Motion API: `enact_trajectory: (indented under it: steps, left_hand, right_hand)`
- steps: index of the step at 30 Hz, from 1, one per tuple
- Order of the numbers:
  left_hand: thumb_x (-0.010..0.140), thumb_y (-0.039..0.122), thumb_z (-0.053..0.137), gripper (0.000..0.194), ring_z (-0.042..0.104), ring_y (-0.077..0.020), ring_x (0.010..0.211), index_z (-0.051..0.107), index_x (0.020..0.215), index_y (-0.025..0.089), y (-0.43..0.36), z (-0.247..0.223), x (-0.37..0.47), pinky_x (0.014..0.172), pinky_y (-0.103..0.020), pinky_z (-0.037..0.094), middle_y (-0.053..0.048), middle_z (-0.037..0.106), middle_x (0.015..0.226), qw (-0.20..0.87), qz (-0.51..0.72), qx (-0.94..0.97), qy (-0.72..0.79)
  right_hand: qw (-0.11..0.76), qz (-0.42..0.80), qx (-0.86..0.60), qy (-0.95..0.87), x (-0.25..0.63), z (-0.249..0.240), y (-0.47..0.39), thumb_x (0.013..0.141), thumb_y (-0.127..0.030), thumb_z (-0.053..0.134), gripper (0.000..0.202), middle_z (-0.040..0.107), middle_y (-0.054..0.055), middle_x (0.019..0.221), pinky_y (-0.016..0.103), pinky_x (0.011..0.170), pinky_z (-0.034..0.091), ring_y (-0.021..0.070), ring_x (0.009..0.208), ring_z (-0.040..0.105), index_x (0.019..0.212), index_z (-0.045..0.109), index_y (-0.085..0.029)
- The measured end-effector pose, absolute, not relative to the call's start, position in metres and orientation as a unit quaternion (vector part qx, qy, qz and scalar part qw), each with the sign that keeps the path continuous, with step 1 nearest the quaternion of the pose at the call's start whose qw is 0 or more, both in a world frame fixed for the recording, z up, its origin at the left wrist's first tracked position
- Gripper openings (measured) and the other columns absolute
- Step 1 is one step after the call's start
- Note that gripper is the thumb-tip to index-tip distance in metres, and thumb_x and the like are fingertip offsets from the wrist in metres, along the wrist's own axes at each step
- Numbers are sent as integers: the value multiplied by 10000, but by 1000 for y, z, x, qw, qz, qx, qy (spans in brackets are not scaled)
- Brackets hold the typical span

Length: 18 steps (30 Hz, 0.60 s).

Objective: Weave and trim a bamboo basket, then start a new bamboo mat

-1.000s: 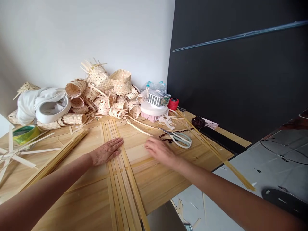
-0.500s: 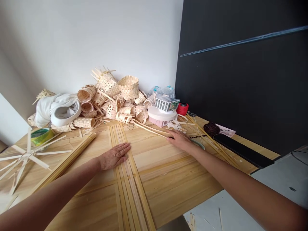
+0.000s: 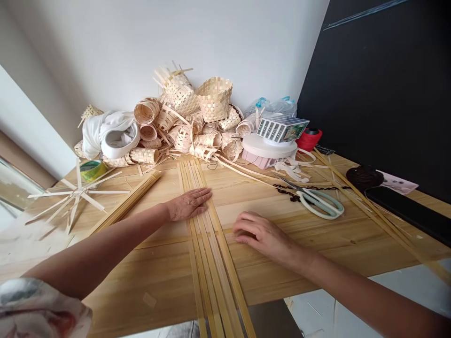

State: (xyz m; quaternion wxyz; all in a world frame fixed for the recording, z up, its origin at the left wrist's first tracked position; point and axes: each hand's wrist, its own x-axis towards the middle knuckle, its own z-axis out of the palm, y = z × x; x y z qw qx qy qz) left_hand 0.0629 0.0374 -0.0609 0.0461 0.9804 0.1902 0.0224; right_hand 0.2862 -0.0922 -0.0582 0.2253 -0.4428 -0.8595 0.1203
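Observation:
My left hand (image 3: pixel 188 204) lies flat, fingers stretched, across several long bamboo strips (image 3: pixel 215 263). The strips run side by side from the back of the wooden table (image 3: pixel 169 281) past its front edge. Just right of them hovers my right hand (image 3: pixel 264 237), its fingers loosely curled and apart, with nothing visible in them. Beyond it, a pair of scissors (image 3: pixel 319 203) with pale green handles lies on the table, its blades pointing to the back left. A dark braided cord (image 3: pixel 292 192) is by the blades.
Woven baskets (image 3: pixel 214 98) are heaped against the wall. At left are a star of crossed strips (image 3: pixel 78 192), a tape roll (image 3: pixel 93 170) and a strip bundle (image 3: pixel 127 202). A white turntable (image 3: pixel 269 146), red thread spool (image 3: pixel 309 139) and black case (image 3: pixel 408 213) are at right.
My right hand has drawn back from the scissors toward the strips, leaving the scissors in plain sight. My left hand stays flat on the strips. The view has shifted, moving the scene rightward.

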Motion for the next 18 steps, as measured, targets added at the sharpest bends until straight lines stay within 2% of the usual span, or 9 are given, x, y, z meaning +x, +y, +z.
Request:
enact_trajectory:
  steps: [7, 12, 18]
  left_hand:
    - [920, 355, 247, 513, 121, -185, 1336, 259, 1349, 73, 40, -63, 62, 1093, -331, 155, -133, 225, 1434, 57, 22, 980, 188]
    - [918, 345, 256, 512, 116, -183, 1336, 249, 1352, 71, 39, -60, 63, 1093, -327, 152, -130, 215, 1437, 66, 11, 980, 190]
    - [917, 357, 252, 533, 114, -189, 1335, 268, 1340, 34, 37, -53, 63, 1094, -314, 142, -149, 214, 1431, 76, -5, 978, 194]
  right_hand:
    - [226, 142, -486, -832, 280, -60, -70, 756, -144, 585, 68, 540, -10, 732, 242, 622, 402, 138, 693, 527, 730, 544, -192]
    - [216, 119, -505, -827, 273, -61, -57, 773, -201, 584, 80, 536, -14, 719, 228, 596, 378, 126, 653, 519, 709, 537, -189]
    - [196, 82, -528, -822, 262, -59, -39, 776, -196, 582, 73, 554, -8, 729, 230, 587, 355, 133, 661, 516, 717, 541, -185]
